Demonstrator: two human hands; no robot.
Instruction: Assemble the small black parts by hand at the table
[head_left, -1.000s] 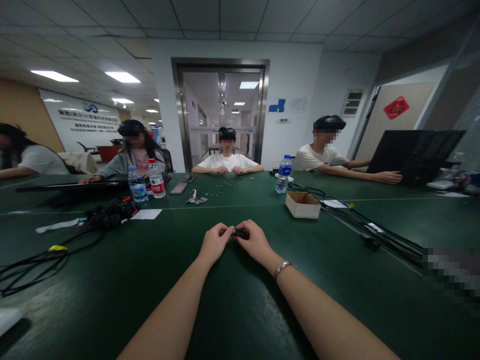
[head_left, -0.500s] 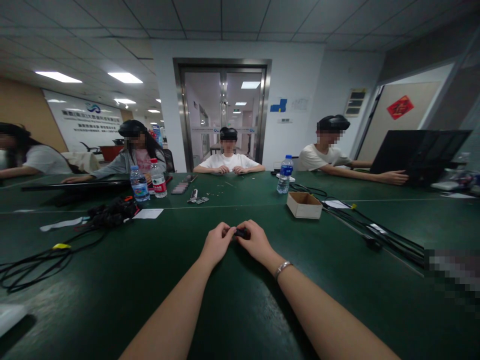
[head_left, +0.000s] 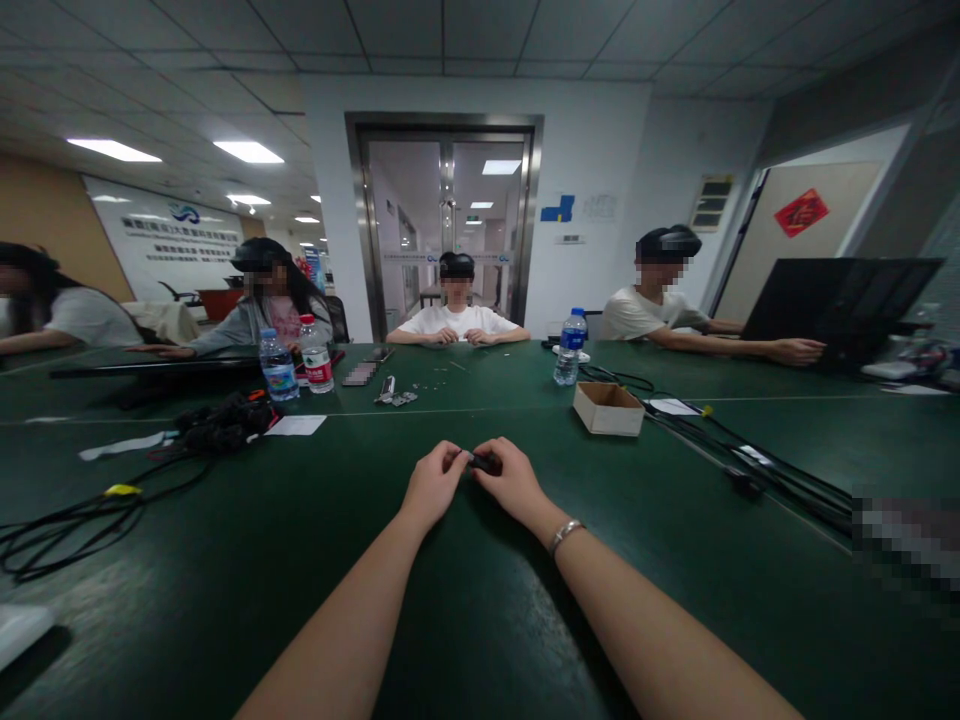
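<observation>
Both hands meet above the middle of the green table (head_left: pixel 480 590). A small dark object (head_left: pixel 486 463) lies between them, mostly covered by fingers. My right hand (head_left: pixel 510 473) is closed round it, a metal bracelet on the wrist. My left hand (head_left: pixel 433 483) is pinched, its fingertips at the left end of the object; whatever it grips is too small to make out.
An open white box (head_left: pixel 609 417) and a water bottle (head_left: pixel 571 347) stand right of centre. Cables (head_left: pixel 780 478) run along the right; black gear (head_left: pixel 221 425), a paper sheet (head_left: pixel 297 425) and two bottles are left. Several people sit around the table.
My hands have hardly moved and stay around the dark object. The person at the right has shifted slightly to the right.
</observation>
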